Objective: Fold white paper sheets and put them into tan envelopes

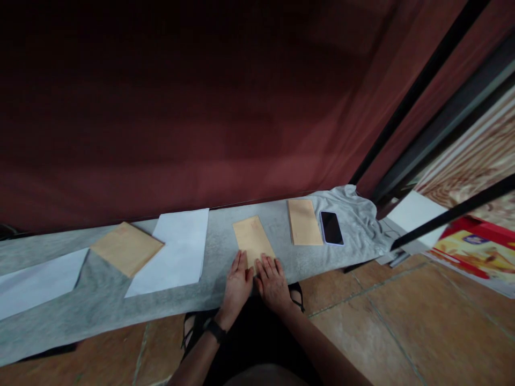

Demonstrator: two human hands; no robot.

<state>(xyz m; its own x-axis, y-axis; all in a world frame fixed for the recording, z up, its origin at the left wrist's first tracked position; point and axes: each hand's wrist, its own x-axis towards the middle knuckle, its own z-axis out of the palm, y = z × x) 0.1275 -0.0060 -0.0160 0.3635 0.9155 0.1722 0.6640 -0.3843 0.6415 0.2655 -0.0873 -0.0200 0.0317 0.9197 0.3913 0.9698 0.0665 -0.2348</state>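
Both hands [237, 282] lie just apart, fingers [242, 259] stretched forward, on a tan envelope [252, 235].

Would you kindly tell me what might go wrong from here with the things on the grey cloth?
The brown envelope under the left hand and right hand reaches near the front edge and might slip off. The grey cloth, rumpled at its right end, could shift and move the phone.
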